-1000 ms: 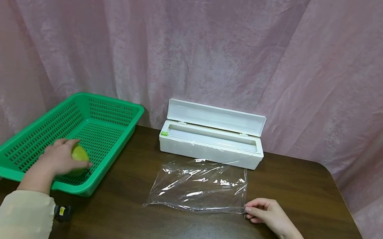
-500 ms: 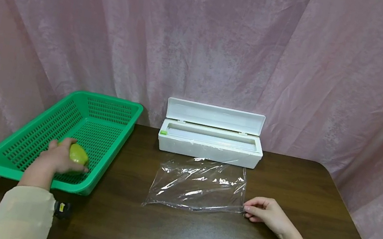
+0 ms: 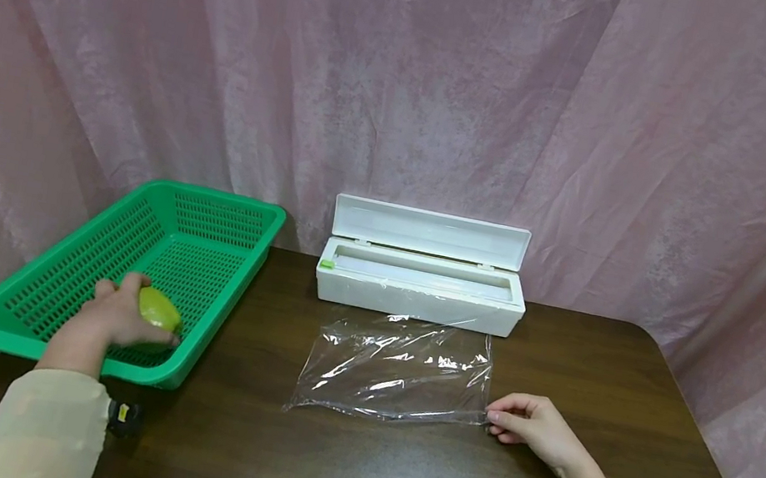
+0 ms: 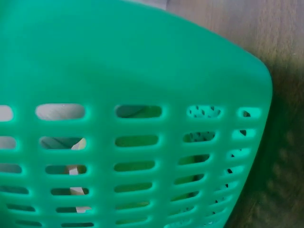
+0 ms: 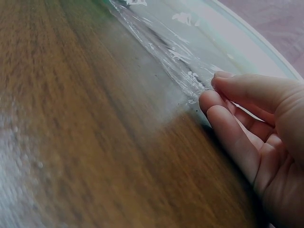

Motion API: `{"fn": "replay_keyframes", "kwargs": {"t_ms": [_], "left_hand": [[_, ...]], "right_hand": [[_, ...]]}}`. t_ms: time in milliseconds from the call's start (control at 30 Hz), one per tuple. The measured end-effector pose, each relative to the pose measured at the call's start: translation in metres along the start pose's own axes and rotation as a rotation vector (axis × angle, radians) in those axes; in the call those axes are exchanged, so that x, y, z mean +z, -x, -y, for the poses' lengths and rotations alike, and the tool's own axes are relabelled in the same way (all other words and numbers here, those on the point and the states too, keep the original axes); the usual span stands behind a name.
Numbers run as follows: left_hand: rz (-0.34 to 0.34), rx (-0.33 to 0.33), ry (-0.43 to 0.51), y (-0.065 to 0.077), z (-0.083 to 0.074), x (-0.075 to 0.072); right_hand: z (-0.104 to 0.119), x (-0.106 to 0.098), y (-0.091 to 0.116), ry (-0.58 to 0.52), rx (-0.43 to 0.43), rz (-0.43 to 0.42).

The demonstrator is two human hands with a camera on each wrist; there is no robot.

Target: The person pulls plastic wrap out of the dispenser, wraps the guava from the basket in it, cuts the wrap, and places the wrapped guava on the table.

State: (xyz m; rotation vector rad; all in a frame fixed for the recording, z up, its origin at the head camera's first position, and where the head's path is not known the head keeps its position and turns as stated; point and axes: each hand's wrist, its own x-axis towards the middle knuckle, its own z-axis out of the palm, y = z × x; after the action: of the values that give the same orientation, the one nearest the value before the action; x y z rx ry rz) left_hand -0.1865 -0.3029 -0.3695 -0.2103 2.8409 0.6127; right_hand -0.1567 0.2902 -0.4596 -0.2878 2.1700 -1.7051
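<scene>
The left hand (image 3: 115, 313) reaches into the green basket (image 3: 228, 302) and holds the fruit (image 3: 159, 310). The thumb is on the near side of the fruit, and the fingers go round its far side. The fruit is yellow-green and sits near the front right corner inside the basket. The left wrist view is mostly basket wall, so I can't quite tell if the fruit touches the bottom or is lifted a bit.

The right hand (image 3: 538, 426) pinches the near right corner of the clear film (image 3: 399, 373). Its thumb and finger are together on that corner. The film comes down over the front of the white box (image 3: 417, 306) and spreads out on the brown table (image 3: 328, 475). It is a bit wrinkly. The box lid (image 3: 430, 232) stands up at the back.

I think the step now is getting a good hold on the fruit while the right hand minds the film. The fruit is not on the film yet. The next move seems to call for a firm hold and a lift high enough to get over the basket's side. The right hand should stay quite calm, as a tug could crumple the film or slide the box.
</scene>
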Motion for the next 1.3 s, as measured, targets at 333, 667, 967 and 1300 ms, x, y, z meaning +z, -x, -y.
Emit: {"fn": "replay_keyframes", "kwargs": {"t_ms": [333,667,967,1300], "left_hand": [[0.008,0.008,-0.033,0.0,0.001,0.001],[-0.046,0.046,-0.011,0.001,-0.001,0.001],[-0.156,0.102,0.01,0.002,-0.005,0.001],[-0.224,0.152,0.01,0.009,-0.009,-0.005]], "right_hand": [[0.001,-0.001,-0.001,0.013,-0.006,0.0],[0.0,0.0,-0.001,0.021,0.016,-0.015],[-0.003,0.001,0.0,0.026,0.001,-0.015],[-0.003,0.001,0.0,0.018,-0.004,-0.009]]}}
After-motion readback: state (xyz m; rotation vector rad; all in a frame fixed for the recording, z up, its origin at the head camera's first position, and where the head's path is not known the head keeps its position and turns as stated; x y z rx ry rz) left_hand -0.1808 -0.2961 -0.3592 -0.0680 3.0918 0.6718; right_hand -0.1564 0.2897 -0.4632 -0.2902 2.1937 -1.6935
